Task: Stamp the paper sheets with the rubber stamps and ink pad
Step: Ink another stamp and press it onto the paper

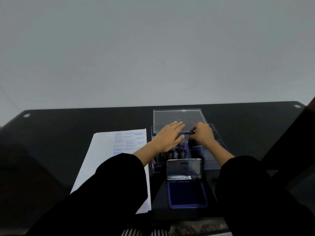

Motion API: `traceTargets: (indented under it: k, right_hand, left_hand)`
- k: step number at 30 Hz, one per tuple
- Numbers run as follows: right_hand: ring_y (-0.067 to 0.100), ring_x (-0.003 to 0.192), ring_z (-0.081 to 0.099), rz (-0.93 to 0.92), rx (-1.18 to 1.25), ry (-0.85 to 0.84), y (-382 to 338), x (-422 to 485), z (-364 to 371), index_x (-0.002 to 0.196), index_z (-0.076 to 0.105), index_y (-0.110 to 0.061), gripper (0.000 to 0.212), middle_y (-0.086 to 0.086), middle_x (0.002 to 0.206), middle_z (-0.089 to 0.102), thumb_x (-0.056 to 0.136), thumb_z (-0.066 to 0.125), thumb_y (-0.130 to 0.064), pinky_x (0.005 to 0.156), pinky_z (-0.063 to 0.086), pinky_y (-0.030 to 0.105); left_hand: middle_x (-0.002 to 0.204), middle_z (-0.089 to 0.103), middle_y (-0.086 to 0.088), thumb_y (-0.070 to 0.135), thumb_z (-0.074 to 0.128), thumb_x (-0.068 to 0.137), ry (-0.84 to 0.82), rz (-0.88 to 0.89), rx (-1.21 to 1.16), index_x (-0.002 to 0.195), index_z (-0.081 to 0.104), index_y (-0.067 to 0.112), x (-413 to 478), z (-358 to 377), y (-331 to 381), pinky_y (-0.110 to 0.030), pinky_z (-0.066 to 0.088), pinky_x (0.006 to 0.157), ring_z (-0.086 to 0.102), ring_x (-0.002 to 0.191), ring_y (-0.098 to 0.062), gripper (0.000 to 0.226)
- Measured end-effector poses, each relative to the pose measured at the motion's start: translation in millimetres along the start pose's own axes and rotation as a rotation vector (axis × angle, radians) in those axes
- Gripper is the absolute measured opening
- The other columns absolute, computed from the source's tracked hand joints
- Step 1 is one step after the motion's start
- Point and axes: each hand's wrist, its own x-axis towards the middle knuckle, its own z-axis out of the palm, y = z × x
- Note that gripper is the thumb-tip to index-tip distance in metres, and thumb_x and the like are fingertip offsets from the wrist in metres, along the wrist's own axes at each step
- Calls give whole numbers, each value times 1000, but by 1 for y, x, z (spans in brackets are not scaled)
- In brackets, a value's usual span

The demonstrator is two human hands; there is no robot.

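A white paper sheet (105, 159) with several blue stamp marks lies on the black table, left of centre. To its right stands a clear plastic box (211, 160) holding black rubber stamps (182, 153). My left hand (167, 137) lies flat over the box's back left part, fingers spread. Over the back right part, my right hand (203, 133) is shut on a small dark stamp (191, 133). The open ink pad (186, 195), blue with its metal lid (185, 168) raised, sits in front of the box.
The box's clear lid (179, 119) lies behind it. The black table (68, 126) ends at a plain grey wall. A dark brown piece of furniture (298, 133) rises at the right edge. Striped fabric (146, 232) shows below the table's near edge.
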Motion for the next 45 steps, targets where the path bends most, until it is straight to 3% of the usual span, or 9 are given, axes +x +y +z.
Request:
traceTargets:
  k: [6, 13, 18, 24, 30, 45]
  right_hand:
    - [26, 91, 66, -47, 178, 180, -16, -25, -22, 95, 70, -7, 18, 13, 98, 71, 78, 72, -9, 81, 54, 35]
    - [25, 94, 60, -153, 219, 338, -36, -81, -53, 98, 68, -9, 19, 12, 109, 56, 80, 71, -14, 77, 45, 26]
    - [24, 91, 60, -207, 246, 338, -48, -127, -53, 95, 67, -10, 18, 11, 104, 56, 79, 73, -16, 79, 51, 33]
    - [24, 89, 60, -224, 218, 264, -50, -170, -35, 95, 67, -13, 18, 9, 101, 56, 79, 73, -18, 76, 48, 30]
    - [23, 90, 60, -268, 178, 197, -44, -200, -12, 95, 64, -11, 19, 8, 102, 54, 79, 72, -17, 77, 46, 29]
    - [25, 97, 57, -272, 102, 206, -32, -215, 14, 100, 59, -9, 22, 8, 112, 52, 82, 70, -16, 78, 45, 29]
  left_hand:
    - [153, 28, -7, 28, 34, 101, 20, -13, 6, 144, 31, 9, -25, -28, -1, -26, 13, 115, 22, 143, -19, 48]
    - [146, 39, -9, 25, 38, 99, 5, -5, 12, 139, 39, 6, -64, -46, 13, -30, 24, 113, 34, 136, -21, 44]
    - [138, 47, -9, 23, 39, 99, 2, -6, 14, 134, 44, 6, -94, -52, 32, -30, 32, 107, 41, 128, -21, 40]
    - [126, 53, -9, 19, 42, 96, 46, -6, -21, 126, 51, 7, -127, -47, 47, -31, 38, 101, 47, 119, -22, 34]
    - [121, 54, -7, 15, 41, 97, 124, -17, -67, 123, 55, 8, -165, -29, 50, -24, 38, 89, 50, 109, -19, 31]
    - [143, 39, -7, 18, 40, 97, 172, -177, -161, 138, 40, 8, -205, 23, 46, -27, 28, 109, 35, 133, -19, 42]
